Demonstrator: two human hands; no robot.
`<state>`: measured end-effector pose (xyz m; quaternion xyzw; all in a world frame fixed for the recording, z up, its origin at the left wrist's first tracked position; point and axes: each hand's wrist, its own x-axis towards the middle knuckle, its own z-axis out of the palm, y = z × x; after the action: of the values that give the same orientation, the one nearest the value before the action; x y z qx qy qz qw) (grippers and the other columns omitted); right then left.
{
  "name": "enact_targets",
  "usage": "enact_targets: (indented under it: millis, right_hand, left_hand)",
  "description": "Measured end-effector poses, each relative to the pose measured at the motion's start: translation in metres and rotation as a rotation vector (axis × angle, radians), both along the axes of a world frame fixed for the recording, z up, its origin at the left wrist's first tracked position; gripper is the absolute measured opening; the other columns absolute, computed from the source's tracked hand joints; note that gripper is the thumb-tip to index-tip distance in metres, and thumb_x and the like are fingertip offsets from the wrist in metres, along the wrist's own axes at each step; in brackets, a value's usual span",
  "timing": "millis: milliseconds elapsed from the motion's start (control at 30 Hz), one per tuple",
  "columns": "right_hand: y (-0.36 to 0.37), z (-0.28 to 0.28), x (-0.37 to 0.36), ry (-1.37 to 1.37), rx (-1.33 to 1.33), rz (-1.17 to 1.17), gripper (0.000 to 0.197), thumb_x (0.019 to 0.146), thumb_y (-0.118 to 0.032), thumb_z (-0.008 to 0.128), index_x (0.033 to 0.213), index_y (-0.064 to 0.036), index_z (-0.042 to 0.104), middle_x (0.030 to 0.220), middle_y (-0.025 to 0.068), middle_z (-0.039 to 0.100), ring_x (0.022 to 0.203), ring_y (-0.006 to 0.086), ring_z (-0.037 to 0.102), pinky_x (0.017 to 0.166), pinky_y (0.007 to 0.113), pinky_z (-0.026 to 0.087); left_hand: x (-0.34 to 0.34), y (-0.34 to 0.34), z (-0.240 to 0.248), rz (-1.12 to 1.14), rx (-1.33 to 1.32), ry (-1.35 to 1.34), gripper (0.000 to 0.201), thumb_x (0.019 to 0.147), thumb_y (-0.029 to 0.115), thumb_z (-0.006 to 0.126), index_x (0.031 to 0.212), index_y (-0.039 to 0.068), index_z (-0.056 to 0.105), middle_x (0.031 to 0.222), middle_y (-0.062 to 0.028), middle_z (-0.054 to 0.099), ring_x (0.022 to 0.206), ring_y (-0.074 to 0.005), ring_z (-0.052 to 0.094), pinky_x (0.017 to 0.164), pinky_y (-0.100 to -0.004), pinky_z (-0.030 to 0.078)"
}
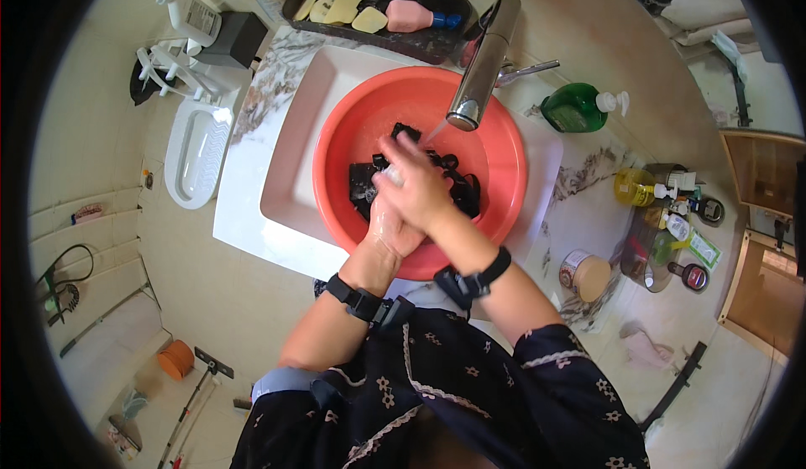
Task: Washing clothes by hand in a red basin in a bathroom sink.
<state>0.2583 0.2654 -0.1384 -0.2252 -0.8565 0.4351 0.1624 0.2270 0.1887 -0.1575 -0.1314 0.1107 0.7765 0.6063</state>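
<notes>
An orange-red plastic basin (336,116) sits in the white sink, with wet black cloth items (363,185) and thin black straps inside. Over the cloth my hands press together, wet and shiny. My left hand (393,227) lies underneath, palm turned up, most of its fingers hidden. Across it rests my right hand (417,185), fingers stretched out flat and slightly blurred. Something whitish, foam or soap, shows between the palms; I cannot tell which. A chrome tap (485,70) leans over the basin, and a thin stream of water falls from it beside my right fingers.
Behind the sink (290,150) stands a black tray (369,36) with yellow soap pieces and a pink bottle. At the right are a green pump bottle (578,108), a tan-lidded jar (585,276) and a clear organizer (651,255) of bottles. A squat toilet (197,154) lies left.
</notes>
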Motion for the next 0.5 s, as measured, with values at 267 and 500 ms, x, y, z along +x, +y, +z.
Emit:
enact_targets:
  millis: [267, 500]
  right_hand:
    - [-0.015, 0.006, 0.02, 0.105, 0.053, 0.091, 0.043, 0.081, -0.014, 0.057, 0.122, -0.0038, 0.054, 0.126, 0.0168, 0.052, 0.124, 0.0322, 0.041, 0.104, 0.04, 0.031]
    - [-0.007, -0.003, 0.033, 0.103, 0.156, 0.052, 0.038, 0.083, -0.014, 0.057, 0.119, -0.0026, 0.056, 0.126, 0.0155, 0.051, 0.124, 0.0302, 0.042, 0.103, 0.039, 0.033]
  left_hand:
    - [-0.007, -0.002, -0.001, 0.109, -0.082, 0.007, 0.039, 0.095, 0.033, 0.038, 0.13, 0.016, 0.041, 0.128, -0.0135, 0.046, 0.116, -0.0334, 0.047, 0.094, -0.0503, 0.041]
    - [-0.014, 0.004, 0.001, -0.007, -0.172, -0.018, 0.04, 0.096, 0.03, 0.032, 0.126, 0.008, 0.044, 0.124, -0.0117, 0.052, 0.116, -0.0295, 0.048, 0.099, -0.0422, 0.038]
